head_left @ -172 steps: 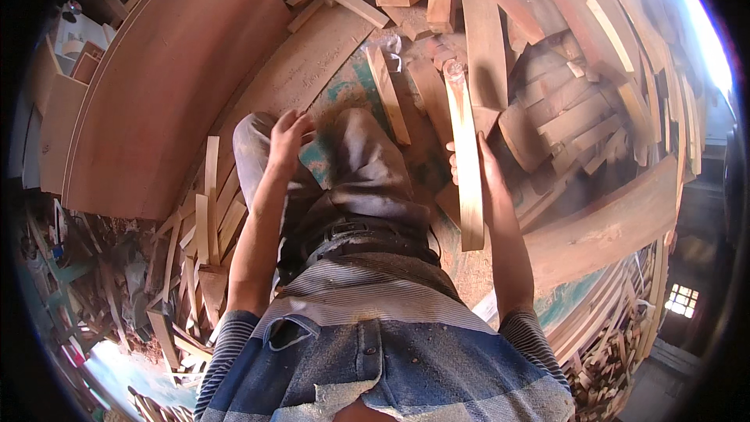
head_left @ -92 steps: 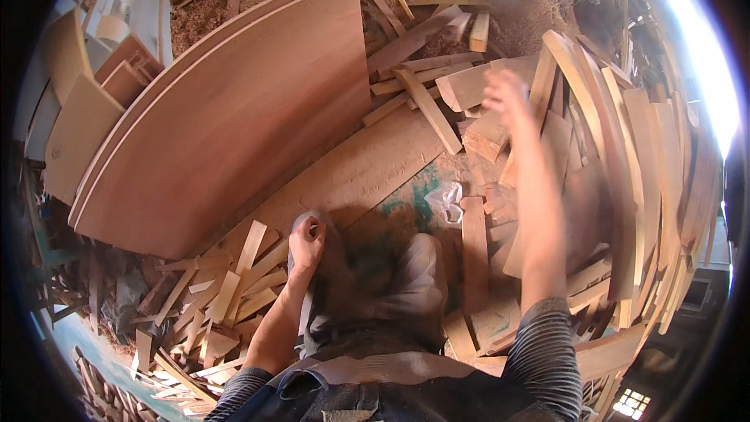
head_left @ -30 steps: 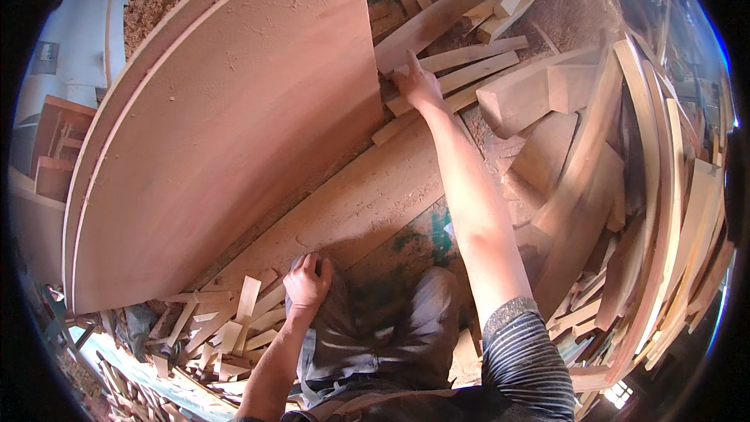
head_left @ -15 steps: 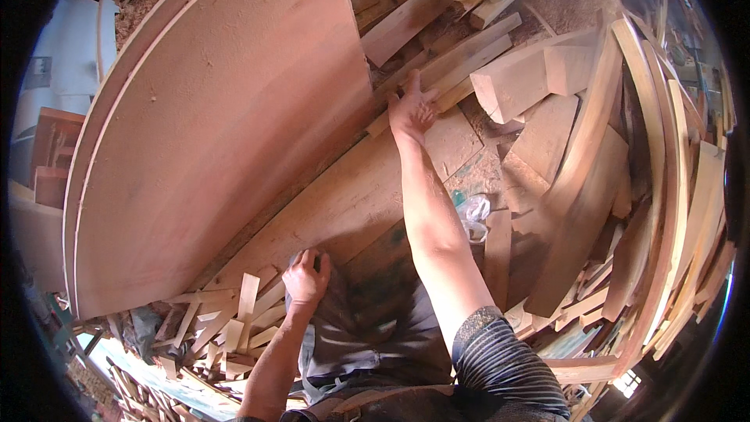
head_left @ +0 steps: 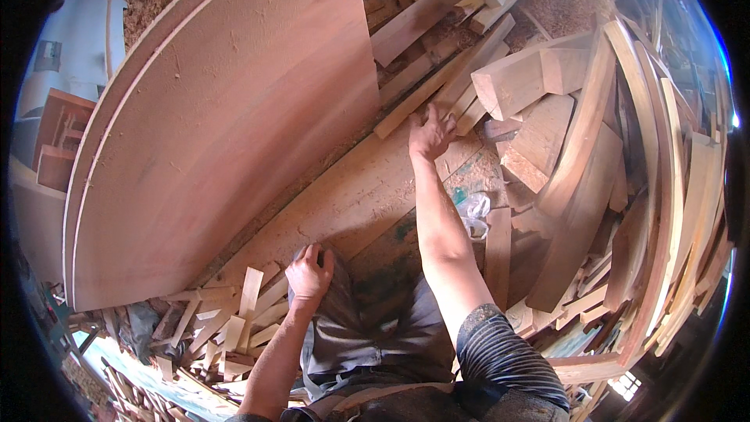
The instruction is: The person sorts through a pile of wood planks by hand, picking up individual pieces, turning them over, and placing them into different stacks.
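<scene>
My right hand is stretched forward, fingers spread over the near ends of some pale wooden strips. Its fingertips touch the wood and do not wrap round it. One separate strip lies just left of the fingers. Close to my body, my left hand rests on my trouser knee with its fingers curled and nothing visible in them. Beneath the right forearm runs a flat, dusty board. A large reddish panel with a curved edge stands along the left.
Thick wooden blocks and long curved timbers crowd the right side. A crumpled clear plastic bag lies beside my right forearm. Short offcuts are heaped at the lower left. Sawdust covers the far ground.
My right hand has drawn back toward me and slightly right. The strips under it have shifted, with a gap opening between them. My left hand stays on the knee.
</scene>
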Motion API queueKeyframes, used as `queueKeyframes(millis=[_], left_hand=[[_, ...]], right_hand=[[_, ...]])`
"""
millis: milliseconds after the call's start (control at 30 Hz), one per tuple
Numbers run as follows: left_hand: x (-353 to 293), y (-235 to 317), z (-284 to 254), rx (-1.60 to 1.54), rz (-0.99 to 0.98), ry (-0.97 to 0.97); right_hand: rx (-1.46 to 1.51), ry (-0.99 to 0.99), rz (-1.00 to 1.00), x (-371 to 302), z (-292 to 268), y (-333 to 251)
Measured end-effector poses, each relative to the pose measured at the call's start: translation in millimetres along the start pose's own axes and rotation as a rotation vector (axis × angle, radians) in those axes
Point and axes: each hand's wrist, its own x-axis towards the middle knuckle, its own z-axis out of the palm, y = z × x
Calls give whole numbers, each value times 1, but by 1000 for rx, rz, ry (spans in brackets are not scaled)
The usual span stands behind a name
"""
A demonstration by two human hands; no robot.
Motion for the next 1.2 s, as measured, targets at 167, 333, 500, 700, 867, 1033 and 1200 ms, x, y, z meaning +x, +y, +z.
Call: queueKeyframes(millis=[167,333,500,700,867,1033,1200], left_hand=[[4,0,1,5,12,-22],[4,3,2,-10,-10,-3],[8,2,2,9,-15,-19],[9,2,5,29,-9,-21],[5,3,8,14,-2,-16],[1,10,6,49,-9,-38],[-5,14,4,-14,18,-59]], right_hand=[[-74,111,121,-3,18,13],[178,86,580,2,9,-3],[-84,-8,630,6,16,-4],[305,-155,436,-21,-15,37],[915,-393,456,-115,-85,51],[1472,-696,623,-213,-181,78],[1955,-1044,950,-257,-297,92]])
